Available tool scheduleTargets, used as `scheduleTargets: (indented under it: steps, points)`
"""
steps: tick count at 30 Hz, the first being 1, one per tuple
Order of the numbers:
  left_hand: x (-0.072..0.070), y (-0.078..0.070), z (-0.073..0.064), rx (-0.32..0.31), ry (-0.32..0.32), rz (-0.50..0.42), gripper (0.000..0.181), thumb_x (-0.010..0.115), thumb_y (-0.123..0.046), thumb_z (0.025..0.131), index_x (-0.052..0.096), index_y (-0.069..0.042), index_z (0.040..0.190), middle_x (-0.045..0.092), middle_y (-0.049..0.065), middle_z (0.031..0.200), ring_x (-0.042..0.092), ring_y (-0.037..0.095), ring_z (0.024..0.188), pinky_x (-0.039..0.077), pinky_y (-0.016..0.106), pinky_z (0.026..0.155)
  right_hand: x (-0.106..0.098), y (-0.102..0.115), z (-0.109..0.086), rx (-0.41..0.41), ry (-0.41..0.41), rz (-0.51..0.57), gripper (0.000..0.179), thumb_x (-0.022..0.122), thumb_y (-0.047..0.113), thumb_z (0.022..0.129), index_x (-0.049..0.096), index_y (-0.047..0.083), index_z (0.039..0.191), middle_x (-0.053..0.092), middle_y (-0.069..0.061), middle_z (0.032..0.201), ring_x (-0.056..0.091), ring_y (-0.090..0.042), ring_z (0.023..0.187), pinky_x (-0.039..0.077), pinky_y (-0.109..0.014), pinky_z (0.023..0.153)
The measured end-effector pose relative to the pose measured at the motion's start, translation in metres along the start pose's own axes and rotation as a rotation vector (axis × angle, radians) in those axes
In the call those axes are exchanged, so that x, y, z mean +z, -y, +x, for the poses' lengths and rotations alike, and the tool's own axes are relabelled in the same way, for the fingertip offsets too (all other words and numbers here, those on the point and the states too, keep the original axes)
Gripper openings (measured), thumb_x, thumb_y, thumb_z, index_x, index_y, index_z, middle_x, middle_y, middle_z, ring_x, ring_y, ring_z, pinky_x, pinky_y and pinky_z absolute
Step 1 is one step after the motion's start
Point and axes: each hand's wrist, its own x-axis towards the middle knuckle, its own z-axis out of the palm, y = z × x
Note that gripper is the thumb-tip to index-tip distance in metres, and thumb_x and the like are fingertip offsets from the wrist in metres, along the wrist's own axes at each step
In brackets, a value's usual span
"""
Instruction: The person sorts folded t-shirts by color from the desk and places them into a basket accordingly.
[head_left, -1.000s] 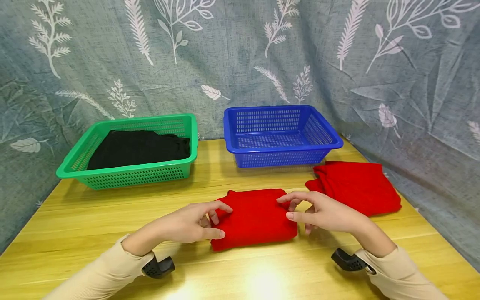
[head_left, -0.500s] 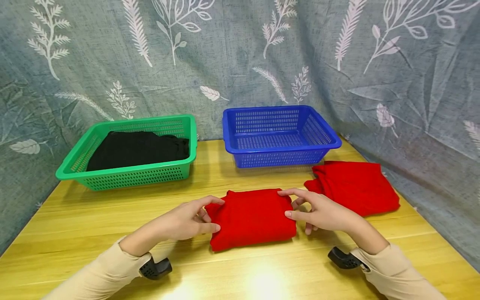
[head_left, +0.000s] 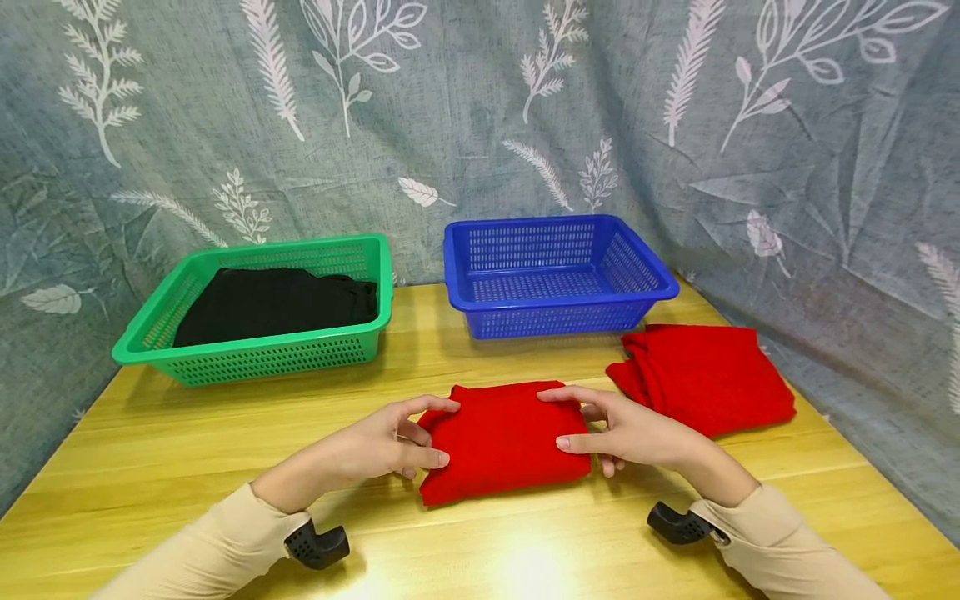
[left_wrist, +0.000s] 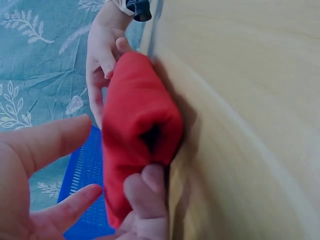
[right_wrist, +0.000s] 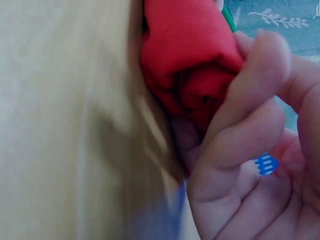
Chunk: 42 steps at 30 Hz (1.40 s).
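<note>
A folded red cloth [head_left: 504, 442] lies on the table between my two hands, rolled over thickly at its ends. My left hand [head_left: 393, 442] is at its left end. In the left wrist view the lower fingers [left_wrist: 145, 195] touch the end of the fold, while the thumb and forefinger are spread apart from the cloth. My right hand [head_left: 618, 425] grips the right end, thumb and forefinger over the top. Curled fingers [right_wrist: 250, 100] reach against and under that end in the right wrist view.
A second folded red cloth [head_left: 720, 379] lies at the right edge of the wooden table [head_left: 225, 450]. Behind stand a blue basket [head_left: 570, 317] with a bare bottom and a green basket [head_left: 262, 358] holding black cloth [head_left: 277, 308]. A patterned curtain [head_left: 450, 108] hangs behind.
The right hand has moved slightly left, further over the right end of the cloth. The left hand drew back a little, then came in again at the left end.
</note>
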Motion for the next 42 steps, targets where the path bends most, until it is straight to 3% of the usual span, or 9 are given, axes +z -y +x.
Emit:
scheduleTargets:
  steps: [4, 9, 11, 15, 21, 23, 29, 36, 42]
  points:
    - [0.003, 0.003, 0.003, 0.033, 0.006, -0.042, 0.07, 0.079, -0.011, 0.097, 0.049, -0.017, 0.16, 0.053, 0.005, 0.087, 0.056, 0.019, 0.075, 0.051, 0.026, 0.069, 0.001, -0.002, 0.001, 0.002, 0.012, 0.024, 0.071, 0.079, 0.031, 0.1, 0.047, 0.025, 0.162, 0.058, -0.016, 0.105, 0.056, -0.015, 0.053, 0.055, -0.028, 0.053]
    - [0.008, 0.005, 0.007, 0.045, -0.011, -0.047, 0.07, 0.079, -0.012, 0.097, 0.05, -0.017, 0.16, 0.05, 0.003, 0.084, 0.055, 0.018, 0.077, 0.05, 0.025, 0.069, 0.002, -0.004, 0.002, -0.014, 0.016, 0.04, 0.072, 0.08, 0.03, 0.099, 0.047, 0.023, 0.163, 0.052, -0.024, 0.144, 0.051, -0.013, 0.05, 0.051, -0.026, 0.052]
    - [0.009, 0.006, 0.008, 0.041, -0.022, -0.044, 0.069, 0.078, -0.012, 0.097, 0.05, -0.017, 0.159, 0.052, 0.003, 0.083, 0.053, 0.018, 0.076, 0.048, 0.025, 0.068, 0.003, -0.004, 0.003, -0.013, 0.016, 0.043, 0.073, 0.08, 0.03, 0.099, 0.047, 0.023, 0.163, 0.048, -0.024, 0.15, 0.049, -0.012, 0.05, 0.048, -0.025, 0.051]
    - [0.012, 0.005, 0.01, 0.02, -0.043, -0.059, 0.068, 0.079, -0.012, 0.096, 0.052, -0.017, 0.159, 0.057, 0.004, 0.083, 0.055, 0.017, 0.074, 0.047, 0.024, 0.066, 0.003, -0.005, 0.004, -0.006, 0.019, 0.047, 0.075, 0.081, 0.03, 0.098, 0.047, 0.023, 0.164, 0.055, -0.023, 0.136, 0.045, -0.011, 0.05, 0.045, -0.023, 0.05]
    - [0.016, 0.006, 0.015, 0.023, -0.029, -0.106, 0.069, 0.079, -0.009, 0.096, 0.051, -0.015, 0.159, 0.07, 0.009, 0.094, 0.066, 0.017, 0.077, 0.052, 0.024, 0.066, 0.005, -0.004, 0.006, 0.0, 0.031, 0.076, 0.076, 0.082, 0.028, 0.097, 0.047, 0.024, 0.164, 0.059, -0.021, 0.127, 0.044, -0.01, 0.051, 0.043, -0.021, 0.049]
    - [0.016, 0.007, 0.015, 0.027, -0.025, -0.103, 0.069, 0.079, -0.008, 0.096, 0.051, -0.015, 0.16, 0.069, 0.009, 0.093, 0.063, 0.016, 0.074, 0.051, 0.024, 0.065, 0.005, -0.004, 0.006, 0.008, 0.031, 0.083, 0.077, 0.083, 0.028, 0.097, 0.047, 0.023, 0.164, 0.059, -0.021, 0.122, 0.044, -0.01, 0.051, 0.043, -0.02, 0.049]
    - [0.016, 0.003, 0.016, 0.026, -0.041, -0.067, 0.069, 0.079, -0.006, 0.095, 0.053, -0.015, 0.158, 0.069, 0.01, 0.097, 0.061, 0.016, 0.075, 0.051, 0.025, 0.065, 0.006, -0.003, 0.007, 0.006, 0.042, 0.087, 0.079, 0.083, 0.027, 0.096, 0.045, 0.022, 0.165, 0.053, -0.026, 0.139, 0.045, -0.011, 0.052, 0.044, -0.021, 0.05]
    - [0.016, 0.0, 0.016, 0.015, -0.075, -0.023, 0.066, 0.081, -0.007, 0.094, 0.059, -0.018, 0.155, 0.062, 0.007, 0.087, 0.052, 0.016, 0.061, 0.048, 0.025, 0.061, 0.006, -0.002, 0.008, -0.014, 0.015, 0.039, 0.078, 0.085, 0.028, 0.094, 0.049, 0.022, 0.163, 0.06, -0.021, 0.122, 0.044, -0.011, 0.053, 0.044, -0.02, 0.05]
    - [0.018, 0.003, 0.015, 0.02, -0.066, -0.035, 0.065, 0.081, -0.006, 0.094, 0.059, -0.017, 0.155, 0.063, 0.007, 0.088, 0.053, 0.016, 0.064, 0.047, 0.024, 0.062, 0.007, -0.005, 0.007, -0.005, 0.018, 0.061, 0.078, 0.085, 0.026, 0.094, 0.049, 0.021, 0.163, 0.058, -0.015, 0.107, 0.043, -0.011, 0.055, 0.042, -0.019, 0.05]
